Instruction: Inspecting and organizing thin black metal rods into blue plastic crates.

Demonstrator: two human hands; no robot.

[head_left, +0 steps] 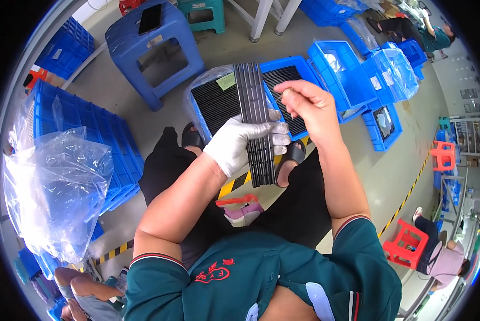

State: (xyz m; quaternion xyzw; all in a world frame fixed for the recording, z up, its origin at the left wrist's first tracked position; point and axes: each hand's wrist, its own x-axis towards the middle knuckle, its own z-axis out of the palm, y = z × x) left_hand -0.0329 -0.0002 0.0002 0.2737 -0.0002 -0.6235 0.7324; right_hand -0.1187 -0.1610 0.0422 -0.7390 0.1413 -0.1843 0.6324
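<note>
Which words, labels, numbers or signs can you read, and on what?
Green shirt: red stitched mark, lettering not copied.
Yellow-green slip on black strips: too small to read.
Blue stool, white label: too small to read.
Blue bins, white labels: too small to read.

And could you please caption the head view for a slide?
Gloved left hand grips black strips over blue bins; bare right hand nearby.

Two bins point(285, 60) sit side by side just ahead of the person point(315, 267), strips point(213, 107) lying in both. Over them is the bundle point(252, 88) in the left hand point(232, 142), with the right hand point(316, 107) just right of it. Beyond, to the left, stands a stool point(126, 36), a phone point(150, 19) on top. Stacked crates point(92, 123) fill the left side, a plastic bag point(58, 182) against them; more crates point(352, 80) cluster right of the bins.
</note>
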